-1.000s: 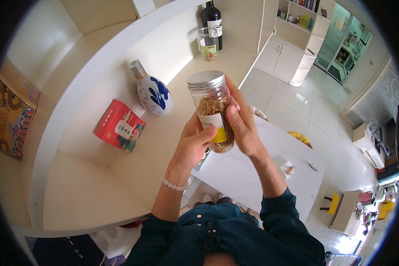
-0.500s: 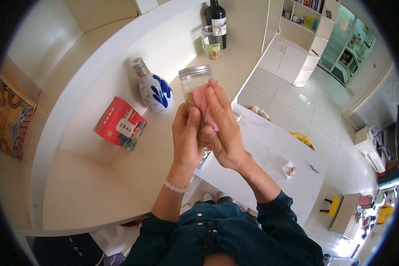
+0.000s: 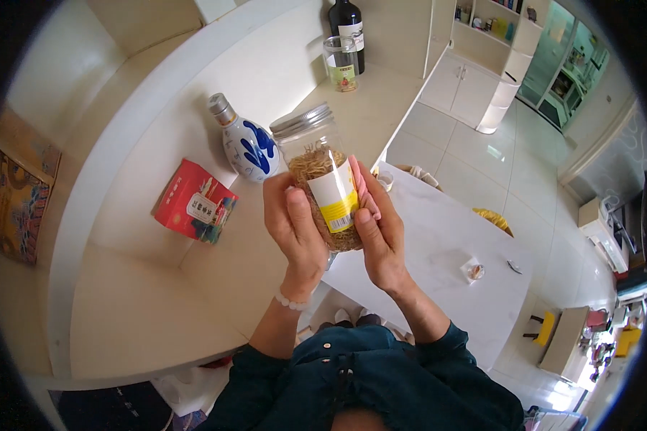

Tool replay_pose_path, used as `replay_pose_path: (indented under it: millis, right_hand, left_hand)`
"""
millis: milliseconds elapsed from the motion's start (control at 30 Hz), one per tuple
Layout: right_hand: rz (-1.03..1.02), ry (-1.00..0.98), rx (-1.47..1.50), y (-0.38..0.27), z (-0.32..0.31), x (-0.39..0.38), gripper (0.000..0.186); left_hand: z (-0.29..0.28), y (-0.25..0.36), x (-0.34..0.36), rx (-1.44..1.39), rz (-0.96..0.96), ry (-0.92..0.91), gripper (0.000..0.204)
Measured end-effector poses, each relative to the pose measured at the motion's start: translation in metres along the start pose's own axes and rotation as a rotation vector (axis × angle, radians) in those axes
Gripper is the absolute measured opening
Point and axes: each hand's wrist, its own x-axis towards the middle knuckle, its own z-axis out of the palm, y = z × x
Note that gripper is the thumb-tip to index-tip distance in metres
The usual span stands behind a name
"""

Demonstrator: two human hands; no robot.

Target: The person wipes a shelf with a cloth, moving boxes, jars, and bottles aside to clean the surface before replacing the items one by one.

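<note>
A clear jar with a silver screw lid is held tilted between my two hands, above the shelf's edge. Dry, brownish shreds fill most of it, and a white and yellow label faces me. My left hand grips the jar's left side, thumb on its front. My right hand holds the lower right side and keeps a pink cloth pressed against the jar. Part of the cloth is hidden behind the jar and fingers.
On the cream shelf stand a red box, a blue-and-white bottle, a clear canister and a dark wine bottle. To the right is a white table with a small dish on it.
My right hand has slid from the jar's front to its right side with the pink cloth, uncovering the label and contents. The jar has turned and tilts further left.
</note>
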Motion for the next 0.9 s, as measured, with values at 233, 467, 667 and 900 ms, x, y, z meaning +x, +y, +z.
replay_pose_path:
  millis: [233, 467, 667, 900]
  right_hand:
    - [-0.359, 0.01, -0.54, 0.001, 0.003, 0.006, 0.056]
    - [-0.253, -0.061, -0.37, 0.019, 0.01, 0.002, 0.053]
    - [0.191, -0.106, 0.029, 0.03, 0.003, 0.003, 0.041]
    - [-0.199, 0.047, -0.723, 0.061, -0.055, 0.091, 0.039]
  left_hand:
    - [-0.006, 0.021, -0.002, -0.273, -0.418, -0.012, 0.032]
    - [-0.005, 0.03, 0.005, -0.379, -0.572, 0.035, 0.041]
    - [-0.028, 0.027, 0.001, -0.442, -0.401, 0.002, 0.044]
    - [-0.054, 0.027, -0.02, -0.197, -0.394, 0.083, 0.048]
